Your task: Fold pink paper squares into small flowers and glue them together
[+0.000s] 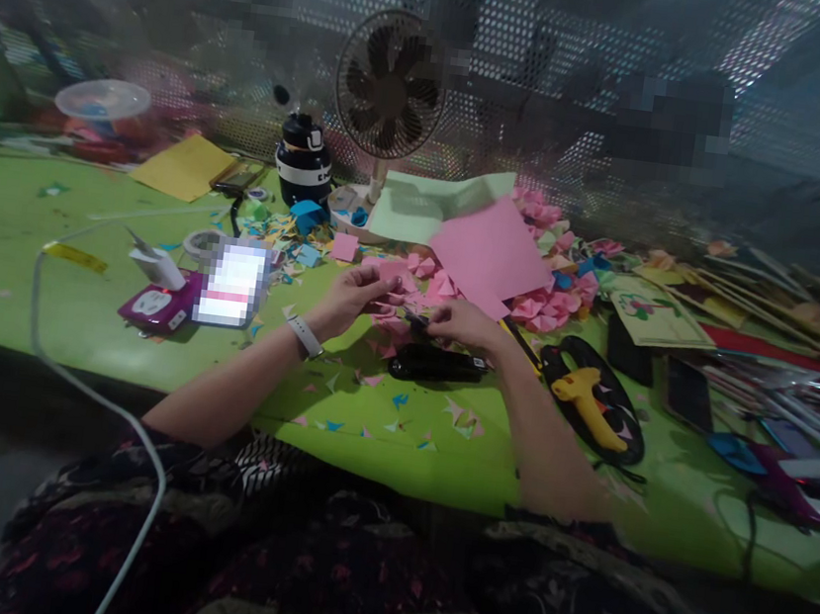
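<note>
My left hand (352, 298), with a white watch on the wrist, is closed on a small pink paper piece (393, 273) above the green table (28, 250). My right hand (462, 323) is closed beside it on a thin dark tool (415, 320) whose tip reaches toward the paper. Just below both hands lies a black tool (437, 364). Small paper scraps (397, 415) are scattered in front of me.
A large pink sheet (492, 249) and a pile of pink paper flowers (552, 305) lie behind my hands. A yellow glue gun (588, 405) rests to the right, a phone (231, 285) and tape roll (202, 244) to the left. A fan (390, 87) and black bottle (302, 162) stand behind.
</note>
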{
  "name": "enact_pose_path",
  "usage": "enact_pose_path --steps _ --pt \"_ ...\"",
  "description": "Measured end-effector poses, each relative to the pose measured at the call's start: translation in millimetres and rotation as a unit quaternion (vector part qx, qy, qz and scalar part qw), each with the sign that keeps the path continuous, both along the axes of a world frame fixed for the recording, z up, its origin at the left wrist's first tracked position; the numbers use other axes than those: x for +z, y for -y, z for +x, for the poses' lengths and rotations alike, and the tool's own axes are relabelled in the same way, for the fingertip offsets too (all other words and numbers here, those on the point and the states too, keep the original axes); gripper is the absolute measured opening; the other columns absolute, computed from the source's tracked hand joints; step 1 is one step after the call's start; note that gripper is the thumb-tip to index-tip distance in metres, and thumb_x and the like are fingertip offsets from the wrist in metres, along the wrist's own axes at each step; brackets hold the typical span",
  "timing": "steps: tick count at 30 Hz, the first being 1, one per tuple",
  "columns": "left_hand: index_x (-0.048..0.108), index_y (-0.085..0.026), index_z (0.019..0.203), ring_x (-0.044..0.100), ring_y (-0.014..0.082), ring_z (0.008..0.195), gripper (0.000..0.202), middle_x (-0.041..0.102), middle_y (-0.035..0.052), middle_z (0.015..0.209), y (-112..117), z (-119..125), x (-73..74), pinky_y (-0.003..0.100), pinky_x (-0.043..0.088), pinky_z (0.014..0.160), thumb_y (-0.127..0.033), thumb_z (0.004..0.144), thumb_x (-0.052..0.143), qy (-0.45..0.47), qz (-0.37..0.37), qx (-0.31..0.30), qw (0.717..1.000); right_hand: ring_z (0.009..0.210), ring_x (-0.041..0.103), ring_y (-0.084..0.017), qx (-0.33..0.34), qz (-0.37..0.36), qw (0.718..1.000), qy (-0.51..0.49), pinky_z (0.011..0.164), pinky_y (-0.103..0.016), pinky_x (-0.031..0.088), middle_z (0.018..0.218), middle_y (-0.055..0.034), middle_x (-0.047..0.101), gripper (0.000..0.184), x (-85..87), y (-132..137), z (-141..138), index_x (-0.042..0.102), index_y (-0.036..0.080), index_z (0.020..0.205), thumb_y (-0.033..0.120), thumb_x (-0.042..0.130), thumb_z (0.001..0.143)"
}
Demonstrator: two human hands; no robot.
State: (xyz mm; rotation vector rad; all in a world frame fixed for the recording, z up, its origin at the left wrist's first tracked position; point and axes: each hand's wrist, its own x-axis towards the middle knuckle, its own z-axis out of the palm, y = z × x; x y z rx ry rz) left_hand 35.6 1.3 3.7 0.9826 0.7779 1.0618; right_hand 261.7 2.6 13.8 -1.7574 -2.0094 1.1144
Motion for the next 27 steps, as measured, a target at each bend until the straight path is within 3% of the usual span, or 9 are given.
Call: enact_pose_path --steps 5,11,16,21,27 --pt "0.063 -0.014 0.079 0.072 0.0108 0.073 0.019 0.075 0.003 0.081 -1.0 -0.1 1.3 0.021 0.054 0.065 -0.021 0.079 0.081 0.032 0.001 0.036 0.999 0.051 0.055 -0.012 -0.067 -0.051 0.987 -0.134 0.047 -0.025 0.038 0.057 -0.0003 0.062 0.023 11.2 1.3 8.6 0.064 0.017 0.067 0.025 0.084 0.061" --pt "0.065 -0.014 0.079 0.074 0.0118 0.077 0.018 0.076 0.0045 0.084 -2.4 -1.9 3.4 0.021 0.055 0.069 -0.019 0.078 0.082 0.051 -0.017 0.057 0.997 0.064 0.053 -0.01 -0.079 0.015 0.958 -0.277 0.057 -0.025 0.04 0.071 0.0012 0.063 0.044 7.8 1.2 -0.3 0.064 0.017 0.076 0.04 0.091 0.051" --pt "0.057 -0.014 0.071 0.074 0.0118 0.073 0.024 0.076 0.0047 0.078 -1.5 -1.4 9.0 0.021 0.056 0.069 -0.014 0.08 0.08 0.072 -0.027 0.077 0.994 0.067 0.051 -0.011 -0.034 0.031 0.958 -0.283 0.063 -0.026 0.04 0.072 0.0031 0.058 0.05 9.4 8.0 -14.5 0.06 0.018 0.076 0.048 0.091 0.051" --pt "0.063 -0.013 0.078 0.074 0.0117 0.074 0.015 0.076 0.0047 0.08 0.2 -0.8 11.9 0.022 0.057 0.072 -0.015 0.082 0.077 0.065 -0.032 0.077 0.994 0.079 0.057 -0.015 -0.002 0.032 0.962 -0.27 0.076 -0.03 0.045 0.079 0.0008 0.061 0.049 10.7 10.1 -18.0 0.062 0.019 0.082 0.054 0.087 0.057" --pt "0.059 -0.014 0.074 0.075 0.0124 0.075 0.023 0.077 0.0052 0.079 1.9 -0.6 10.6 0.024 0.058 0.075 -0.018 0.079 0.081 0.071 -0.02 0.058 0.996 0.081 0.055 -0.016 0.025 0.037 0.969 -0.244 0.077 -0.029 0.045 0.083 -0.0001 0.061 0.05 12.2 14.0 -20.7 0.062 0.019 0.086 0.055 0.085 0.06"
